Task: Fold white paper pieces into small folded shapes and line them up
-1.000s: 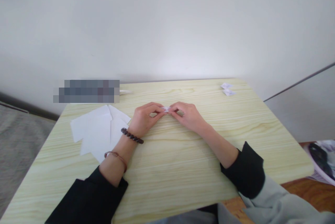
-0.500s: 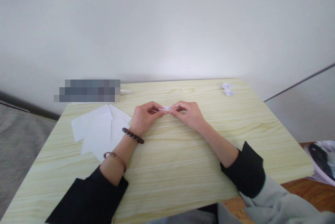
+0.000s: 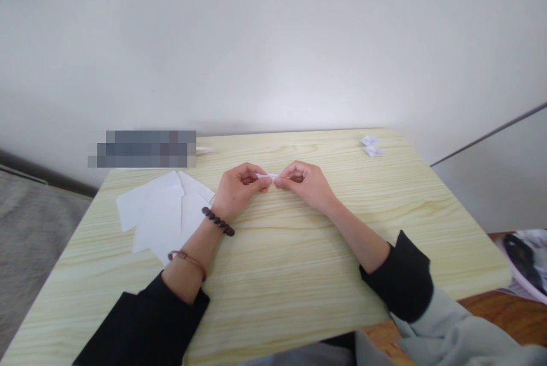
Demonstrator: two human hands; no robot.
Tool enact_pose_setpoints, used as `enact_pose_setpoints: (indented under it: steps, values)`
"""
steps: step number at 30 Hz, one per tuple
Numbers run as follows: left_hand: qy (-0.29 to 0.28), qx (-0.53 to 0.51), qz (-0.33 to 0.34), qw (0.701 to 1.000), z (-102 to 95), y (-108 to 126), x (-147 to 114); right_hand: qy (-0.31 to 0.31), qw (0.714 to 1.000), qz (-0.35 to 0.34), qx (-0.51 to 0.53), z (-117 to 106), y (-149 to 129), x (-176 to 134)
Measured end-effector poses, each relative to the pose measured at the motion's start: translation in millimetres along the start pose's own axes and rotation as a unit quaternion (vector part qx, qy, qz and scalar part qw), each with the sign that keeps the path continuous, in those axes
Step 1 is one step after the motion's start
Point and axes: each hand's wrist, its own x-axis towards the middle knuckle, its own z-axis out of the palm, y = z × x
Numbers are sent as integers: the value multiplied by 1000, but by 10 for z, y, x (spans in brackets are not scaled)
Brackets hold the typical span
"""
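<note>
Between my two hands is a small piece of folded white paper (image 3: 272, 176), mostly covered by my fingers. My left hand (image 3: 241, 184) pinches its left end with thumb and fingers closed. The right end is pinched by my right hand (image 3: 305, 182) in the same way. Both thumbs are close together near the paper's middle. To the left of my left wrist lie several loose white paper sheets (image 3: 158, 209), overlapping one another. Two small folded white paper shapes (image 3: 374, 151) rest at the table's back right.
The pale wood-grain table (image 3: 290, 275) meets a white wall (image 3: 273, 41) at the back. A blurred-out dark object (image 3: 145, 149) stands at the back left. On the far right, beyond the table's edge, is a basin (image 3: 527, 263) with cloth-like items in it.
My fingers have shifted slightly on the folded paper, with the thumbs a little further apart and the right hand raised a touch. Everything else stays where it was.
</note>
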Motion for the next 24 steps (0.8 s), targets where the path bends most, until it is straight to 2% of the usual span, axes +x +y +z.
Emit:
enact_pose_setpoints:
  steps: [9, 15, 24]
  values:
    - [4, 5, -34, 999, -14, 94, -23, -37, 997, 36, 64, -54, 19, 21]
    - [11, -10, -45, 999, -13, 53, 0, -48, 992, 58, 102, -55, 23, 39]
    - [-78, 57, -48, 994, -61, 108, 19, -49, 996, 30, 62, -19, 52, 4]
